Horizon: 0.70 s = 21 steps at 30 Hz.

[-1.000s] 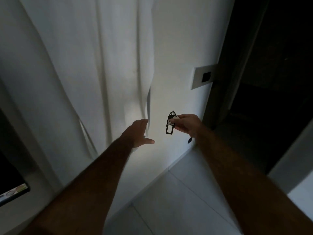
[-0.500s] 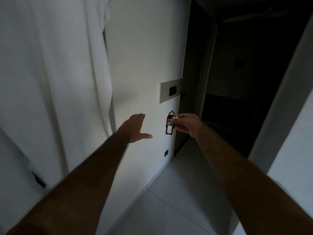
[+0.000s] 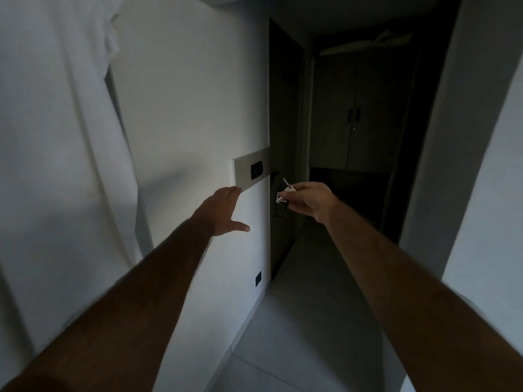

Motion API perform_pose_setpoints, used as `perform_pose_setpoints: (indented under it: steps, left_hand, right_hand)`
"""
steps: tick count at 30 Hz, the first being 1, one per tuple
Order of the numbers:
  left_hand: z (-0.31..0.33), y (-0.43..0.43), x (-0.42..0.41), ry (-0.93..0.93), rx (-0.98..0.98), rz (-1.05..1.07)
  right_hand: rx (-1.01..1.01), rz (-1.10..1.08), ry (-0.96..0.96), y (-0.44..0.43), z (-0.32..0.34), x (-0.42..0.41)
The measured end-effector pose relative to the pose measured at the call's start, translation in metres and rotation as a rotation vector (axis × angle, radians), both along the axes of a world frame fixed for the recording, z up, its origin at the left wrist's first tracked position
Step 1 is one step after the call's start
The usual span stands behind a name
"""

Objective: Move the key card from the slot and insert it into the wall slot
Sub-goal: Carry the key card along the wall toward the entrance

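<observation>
My right hand (image 3: 310, 200) pinches a small pale key card (image 3: 286, 192) with a dark tag hanging below it, held in front of the dark door edge. A grey wall plate (image 3: 244, 174) with a small black slot (image 3: 256, 171) sits on the white wall, just left of the card. My left hand (image 3: 225, 212) is stretched out flat, fingers apart, with its fingertips at the plate's lower edge. It holds nothing.
White curtain fabric (image 3: 56, 137) hangs along the wall on the left. A dark doorway (image 3: 285, 137) opens right of the plate, with dim cupboard doors (image 3: 353, 128) beyond. A black socket (image 3: 258, 278) sits low on the wall. The floor is pale tile.
The view has swung right and closer to the wall plate. My right hand has carried the card up beside the plate, and my left hand now reaches the plate's lower edge.
</observation>
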State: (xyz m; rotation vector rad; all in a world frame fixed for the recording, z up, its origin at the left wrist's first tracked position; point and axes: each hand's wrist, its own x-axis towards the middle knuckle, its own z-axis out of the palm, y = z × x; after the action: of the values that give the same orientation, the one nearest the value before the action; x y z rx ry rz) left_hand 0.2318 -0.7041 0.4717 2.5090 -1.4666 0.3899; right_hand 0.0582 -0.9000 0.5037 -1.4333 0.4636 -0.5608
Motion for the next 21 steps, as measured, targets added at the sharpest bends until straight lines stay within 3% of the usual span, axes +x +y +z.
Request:
perform_pose_setpoints:
  steps: [21]
  left_hand:
    - [0.008, -0.173, 0.034, -0.006, -0.101, 0.036]
  right_hand:
    - [-0.141, 0.083, 0.008, -0.2, 0.01, 0.034]
